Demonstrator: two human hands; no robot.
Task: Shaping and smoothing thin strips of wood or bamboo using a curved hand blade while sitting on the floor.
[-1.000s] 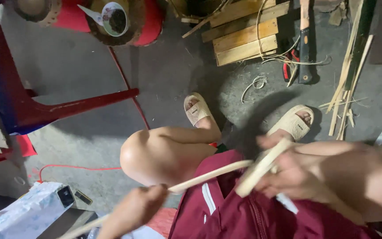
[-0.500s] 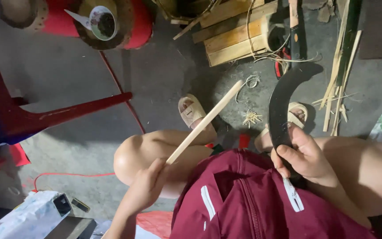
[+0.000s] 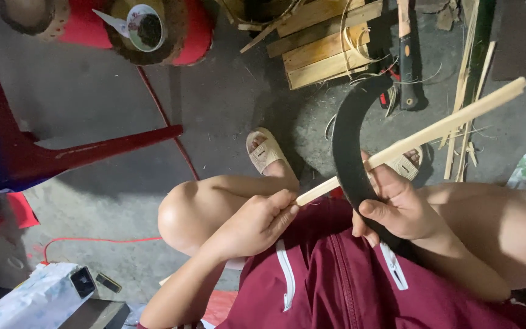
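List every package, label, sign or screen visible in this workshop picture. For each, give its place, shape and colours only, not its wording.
Plastic package: bottom left on the floor, crinkled bag, white with pale blue print.
Round label: top left, on a disc over the red stool, white with a dark centre.
Signs or screens: none visible.

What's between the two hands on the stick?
Head view: a short bare stretch of the stick runs from the left hand to the right hand, which grips the curved blade.
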